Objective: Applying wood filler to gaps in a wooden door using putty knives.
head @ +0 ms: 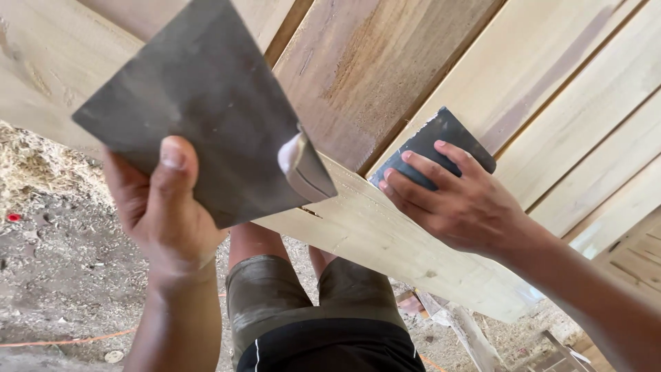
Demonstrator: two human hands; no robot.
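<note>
2 sandpaper sheets [206, 103] [430, 141], 2 hands [165, 207] [461, 200], 1 wood panel [385, 76].

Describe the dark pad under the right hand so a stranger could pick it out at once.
Start at the pale wooden panel of slatted boards filling the upper picture, then follow its lower rail to the right hand. Pressed flat beneath its fingers is a small dark grey sanding pad. Unlike the larger grey sheet that the left hand holds up, this one lies against the wood.

Matt grey sandpaper sheet [206, 103], pale bare wooden panel [385, 234], rough dusty ground [62, 275]
</note>
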